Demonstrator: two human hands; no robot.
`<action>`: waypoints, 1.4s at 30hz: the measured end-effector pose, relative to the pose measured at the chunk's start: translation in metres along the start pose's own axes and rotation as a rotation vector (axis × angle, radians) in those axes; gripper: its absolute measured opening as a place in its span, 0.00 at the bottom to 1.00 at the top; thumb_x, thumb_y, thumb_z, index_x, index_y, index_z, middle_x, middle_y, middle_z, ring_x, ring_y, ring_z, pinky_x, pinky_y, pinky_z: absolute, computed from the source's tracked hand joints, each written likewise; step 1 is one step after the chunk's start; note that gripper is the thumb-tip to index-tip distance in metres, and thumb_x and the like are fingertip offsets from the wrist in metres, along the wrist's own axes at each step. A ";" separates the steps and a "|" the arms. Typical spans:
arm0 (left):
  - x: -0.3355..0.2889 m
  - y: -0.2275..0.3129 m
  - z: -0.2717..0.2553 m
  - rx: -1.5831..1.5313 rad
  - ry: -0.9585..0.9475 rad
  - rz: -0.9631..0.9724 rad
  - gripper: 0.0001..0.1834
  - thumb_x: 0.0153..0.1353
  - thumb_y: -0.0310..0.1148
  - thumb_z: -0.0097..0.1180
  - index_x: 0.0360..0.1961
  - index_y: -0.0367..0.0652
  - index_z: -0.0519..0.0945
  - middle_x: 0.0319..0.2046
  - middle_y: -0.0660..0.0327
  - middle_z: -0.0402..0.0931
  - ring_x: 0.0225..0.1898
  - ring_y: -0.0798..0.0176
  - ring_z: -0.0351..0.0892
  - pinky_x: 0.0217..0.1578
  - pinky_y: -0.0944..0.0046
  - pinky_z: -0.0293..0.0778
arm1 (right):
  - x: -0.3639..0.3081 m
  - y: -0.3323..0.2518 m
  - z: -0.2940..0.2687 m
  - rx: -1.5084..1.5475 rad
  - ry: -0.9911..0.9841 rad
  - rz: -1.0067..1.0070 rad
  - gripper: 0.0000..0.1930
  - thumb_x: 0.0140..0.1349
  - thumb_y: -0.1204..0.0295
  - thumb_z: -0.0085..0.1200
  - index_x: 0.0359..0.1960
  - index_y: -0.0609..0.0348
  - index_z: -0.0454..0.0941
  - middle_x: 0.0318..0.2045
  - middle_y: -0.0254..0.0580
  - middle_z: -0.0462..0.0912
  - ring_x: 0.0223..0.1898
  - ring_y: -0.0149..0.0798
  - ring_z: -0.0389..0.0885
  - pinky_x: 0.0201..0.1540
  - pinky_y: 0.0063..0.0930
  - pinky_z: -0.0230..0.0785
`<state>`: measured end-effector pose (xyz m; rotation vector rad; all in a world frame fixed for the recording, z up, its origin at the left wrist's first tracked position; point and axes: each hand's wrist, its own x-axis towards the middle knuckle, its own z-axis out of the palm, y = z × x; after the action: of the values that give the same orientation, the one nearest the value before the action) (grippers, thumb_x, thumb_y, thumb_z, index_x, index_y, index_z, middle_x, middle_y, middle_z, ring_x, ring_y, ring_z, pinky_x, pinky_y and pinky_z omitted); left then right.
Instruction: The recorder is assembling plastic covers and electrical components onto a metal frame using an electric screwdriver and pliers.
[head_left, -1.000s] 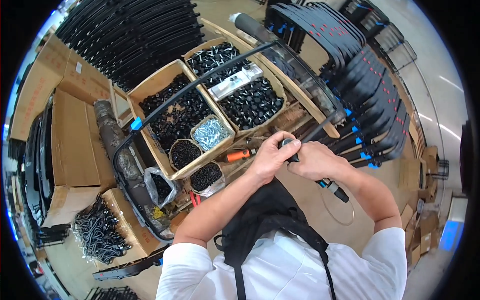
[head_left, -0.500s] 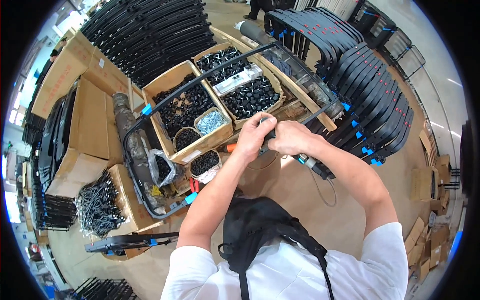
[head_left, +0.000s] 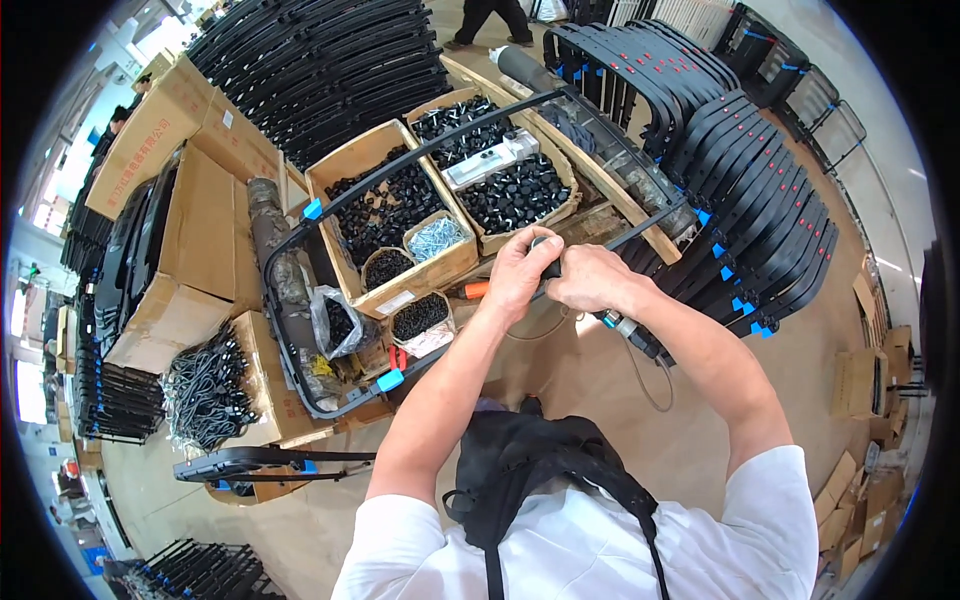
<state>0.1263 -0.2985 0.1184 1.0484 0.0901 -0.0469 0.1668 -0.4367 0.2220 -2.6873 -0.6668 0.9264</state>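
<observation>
A black tubular frame (head_left: pixel 398 158) with blue tape lies across wooden boxes in front of me. At its near side, my left hand (head_left: pixel 518 272) is closed, thumb and fingers around a small black part (head_left: pixel 546 258) whose full shape is hidden. Right beside it, my right hand (head_left: pixel 592 279) is closed around a corded power screwdriver (head_left: pixel 634 332); its dark rear end with a green and silver band sticks out below my palm. The screwdriver's tip is hidden by my hands. An orange-handled tool (head_left: pixel 476 290) lies just left of my left wrist.
Wooden boxes (head_left: pixel 468 268) hold black knobs (head_left: pixel 512 192), silver screws (head_left: pixel 436 240) and small black screws (head_left: pixel 418 316). Red-handled pliers (head_left: pixel 398 357) lie near the frame's corner. Stacked black frames (head_left: pixel 745 185) stand at right. A thin cable (head_left: pixel 640 385) loops below the screwdriver. Cardboard boxes (head_left: pixel 205 240) are left.
My view has shifted, so the boxes and frame sit slightly farther right. Both hands stay together at the frame with their grips unchanged. A walking person's legs show more at the back.
</observation>
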 end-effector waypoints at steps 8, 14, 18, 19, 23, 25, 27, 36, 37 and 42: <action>-0.003 -0.002 0.000 0.010 0.027 0.015 0.09 0.69 0.38 0.65 0.43 0.45 0.82 0.35 0.71 0.77 0.36 0.77 0.72 0.37 0.71 0.71 | -0.002 -0.001 0.005 -0.021 0.091 -0.034 0.20 0.55 0.58 0.55 0.21 0.66 0.86 0.25 0.55 0.87 0.35 0.54 0.89 0.46 0.46 0.80; -0.010 -0.010 -0.002 -0.014 0.037 0.049 0.08 0.70 0.36 0.64 0.44 0.45 0.82 0.35 0.72 0.77 0.37 0.77 0.72 0.38 0.71 0.71 | -0.002 -0.002 0.011 -0.031 0.075 -0.075 0.22 0.56 0.57 0.55 0.25 0.68 0.84 0.27 0.58 0.87 0.38 0.57 0.89 0.46 0.48 0.80; -0.011 -0.023 -0.009 0.025 0.056 0.065 0.09 0.71 0.37 0.64 0.45 0.46 0.82 0.35 0.72 0.77 0.37 0.77 0.72 0.39 0.72 0.71 | -0.002 -0.007 0.011 -0.065 -0.017 -0.045 0.23 0.58 0.58 0.55 0.43 0.68 0.85 0.42 0.63 0.88 0.48 0.60 0.87 0.54 0.50 0.78; -0.012 -0.022 -0.008 0.038 0.075 0.046 0.09 0.70 0.37 0.65 0.45 0.46 0.83 0.36 0.72 0.77 0.37 0.77 0.72 0.39 0.72 0.71 | -0.004 -0.007 0.011 -0.045 -0.020 -0.031 0.23 0.58 0.58 0.55 0.42 0.68 0.85 0.42 0.63 0.88 0.48 0.60 0.87 0.53 0.50 0.78; -0.016 -0.022 -0.009 0.017 0.114 0.053 0.08 0.70 0.35 0.65 0.46 0.47 0.83 0.37 0.72 0.78 0.39 0.76 0.73 0.42 0.71 0.72 | 0.016 0.005 0.023 0.039 -0.089 -0.033 0.21 0.56 0.58 0.56 0.36 0.68 0.85 0.37 0.61 0.88 0.44 0.57 0.88 0.48 0.48 0.78; -0.011 -0.031 -0.005 0.038 0.111 0.094 0.09 0.70 0.36 0.65 0.45 0.45 0.83 0.36 0.71 0.78 0.39 0.76 0.73 0.42 0.70 0.72 | 0.034 0.019 0.031 0.052 -0.142 -0.080 0.19 0.52 0.60 0.58 0.33 0.67 0.85 0.32 0.58 0.88 0.37 0.52 0.89 0.41 0.46 0.78; -0.007 -0.032 -0.004 0.041 0.121 0.103 0.10 0.69 0.37 0.65 0.44 0.43 0.84 0.35 0.70 0.78 0.38 0.76 0.72 0.41 0.69 0.72 | 0.041 0.026 0.039 0.066 -0.053 -0.144 0.18 0.50 0.62 0.59 0.34 0.66 0.85 0.32 0.58 0.88 0.38 0.54 0.89 0.41 0.47 0.77; -0.008 -0.001 -0.007 0.053 0.047 0.098 0.11 0.68 0.38 0.64 0.44 0.42 0.83 0.37 0.69 0.79 0.40 0.74 0.74 0.43 0.68 0.73 | 0.026 -0.005 0.016 0.166 -0.058 -0.108 0.19 0.44 0.71 0.58 0.40 0.65 0.84 0.31 0.51 0.88 0.36 0.42 0.88 0.40 0.39 0.77; -0.009 0.005 -0.007 0.042 0.056 0.095 0.11 0.68 0.38 0.64 0.43 0.42 0.83 0.37 0.68 0.79 0.40 0.75 0.74 0.44 0.68 0.73 | 0.023 -0.013 0.011 0.146 -0.059 -0.092 0.20 0.45 0.69 0.60 0.41 0.65 0.84 0.32 0.51 0.88 0.37 0.43 0.88 0.41 0.39 0.78; -0.008 0.068 -0.021 0.272 0.136 0.488 0.11 0.64 0.36 0.66 0.37 0.40 0.81 0.39 0.64 0.74 0.45 0.69 0.73 0.51 0.64 0.71 | 0.025 -0.049 -0.023 0.190 0.105 -0.353 0.21 0.55 0.66 0.64 0.46 0.71 0.82 0.36 0.49 0.88 0.33 0.40 0.89 0.35 0.35 0.79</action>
<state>0.1224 -0.2466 0.1676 1.3207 -0.0523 0.4660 0.1822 -0.3835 0.2438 -2.3307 -0.9388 0.7117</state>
